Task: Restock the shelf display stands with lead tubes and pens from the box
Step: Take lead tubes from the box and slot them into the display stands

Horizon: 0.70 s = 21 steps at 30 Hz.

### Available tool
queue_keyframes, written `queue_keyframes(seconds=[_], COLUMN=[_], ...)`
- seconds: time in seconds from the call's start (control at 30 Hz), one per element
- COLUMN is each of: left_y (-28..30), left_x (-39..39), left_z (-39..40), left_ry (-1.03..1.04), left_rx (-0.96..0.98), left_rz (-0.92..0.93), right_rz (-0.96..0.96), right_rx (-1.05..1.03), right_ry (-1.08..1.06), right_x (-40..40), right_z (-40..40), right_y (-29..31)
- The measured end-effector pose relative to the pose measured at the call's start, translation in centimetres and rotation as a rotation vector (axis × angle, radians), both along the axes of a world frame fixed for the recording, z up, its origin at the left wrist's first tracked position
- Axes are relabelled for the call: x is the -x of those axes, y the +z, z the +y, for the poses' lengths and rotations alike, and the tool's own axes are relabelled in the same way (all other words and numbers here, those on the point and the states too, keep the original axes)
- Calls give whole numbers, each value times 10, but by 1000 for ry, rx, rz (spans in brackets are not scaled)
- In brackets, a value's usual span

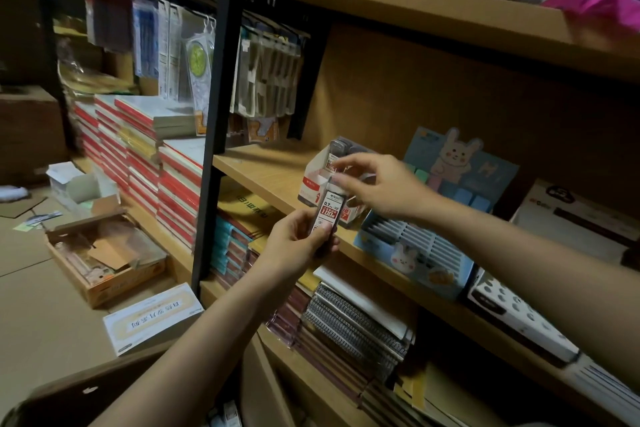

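Lead tube [327, 215]: clear, flat, red-and-white label reading 0.7 and 100; held upright just in front of the display stand [320, 180].
Left hand [294, 246]: fingers curled round the tube's lower half.
Right hand [377, 184]: fingertips pinched on the tube's top.
Display stand: white and red cardboard on the wooden shelf [263, 170], more tubes seen inside.
Rabbit stand [446, 163]: just right of the display stand, partly hidden by the right hand.

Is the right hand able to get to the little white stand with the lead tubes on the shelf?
Probably yes. The right hand already hovers at the white display stand, nothing between them. The left hand holds a lead tube just below.
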<state>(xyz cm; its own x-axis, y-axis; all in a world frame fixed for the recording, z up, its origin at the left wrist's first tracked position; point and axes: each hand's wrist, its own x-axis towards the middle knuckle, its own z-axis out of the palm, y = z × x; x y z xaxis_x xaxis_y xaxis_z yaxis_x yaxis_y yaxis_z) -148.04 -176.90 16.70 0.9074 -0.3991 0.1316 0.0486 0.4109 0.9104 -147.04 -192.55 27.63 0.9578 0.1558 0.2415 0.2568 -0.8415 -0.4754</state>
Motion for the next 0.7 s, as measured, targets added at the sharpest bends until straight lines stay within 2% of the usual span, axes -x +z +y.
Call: queue_keyframes(seconds=[0.1, 0.17, 0.27, 0.37, 0.5, 0.7], left_y=[2, 1, -6, -2, 14, 13], left_x=[-2, -5, -14, -32, -62, -91], left_z=[0, 5, 14, 12, -12, -46], left_ry=[36, 133, 286, 357, 416, 411], left_rx=[-76, -233, -541, -702, -671, -497], left_rz=[-55, -172, -362, -349, -238, -132], right_rz=[-44, -60, -177, -309, -340, -337], right_rx=[47, -23, -114, -71, 22, 97], right_ry=[42, 22, -108, -242, -281, -277], right_x=[-2, -9, -25, -45, -71, -100], right_z=[7, 1, -21, -40, -44, -47], right_y=[-2, 9, 39, 57, 52, 38])
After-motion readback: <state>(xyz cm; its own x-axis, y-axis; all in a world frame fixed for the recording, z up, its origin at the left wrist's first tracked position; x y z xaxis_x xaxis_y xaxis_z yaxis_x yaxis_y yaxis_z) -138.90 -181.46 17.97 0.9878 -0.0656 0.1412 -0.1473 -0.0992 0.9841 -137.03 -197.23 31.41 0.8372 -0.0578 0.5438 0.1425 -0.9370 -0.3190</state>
